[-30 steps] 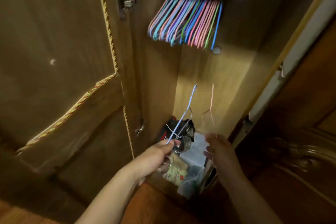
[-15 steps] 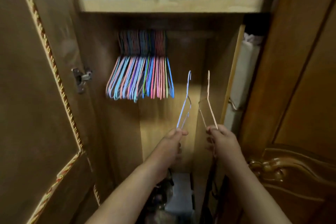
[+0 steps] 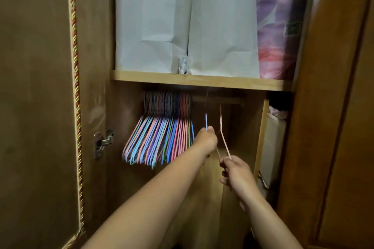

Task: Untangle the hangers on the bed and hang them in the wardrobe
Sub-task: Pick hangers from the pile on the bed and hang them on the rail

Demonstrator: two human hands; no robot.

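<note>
Hangers, two loose: one blue hanger (image 3: 206, 121) and one pink hanger (image 3: 221, 125), both raised into the wardrobe (image 3: 261, 135) under the shelf (image 3: 202, 80). I read their upper ends as reaching the dark space by the rail (image 3: 220, 100), right of the hung set; whether either hook sits on the rail I cannot tell. My left hand (image 3: 206, 139) has its grip curled round the blue hanger's wire, with only a short stretch of blue showing above the knuckles. My right hand (image 3: 235, 170), lower and just to the right, pinches the pink hanger at the bottom of its two slanting wires.

Hung set: a dense row of coloured hangers (image 3: 162, 139) on the rail's left part, near the left hand, shoulders fanning down to the left.

Shelf contents: two white paper bags (image 3: 186, 22) side by side, a pink and purple bundle (image 3: 279, 32) at the right end.

Open door (image 3: 36, 97) at left, edged with braided cord (image 3: 75, 66), with a metal hinge (image 3: 102, 143).
</note>
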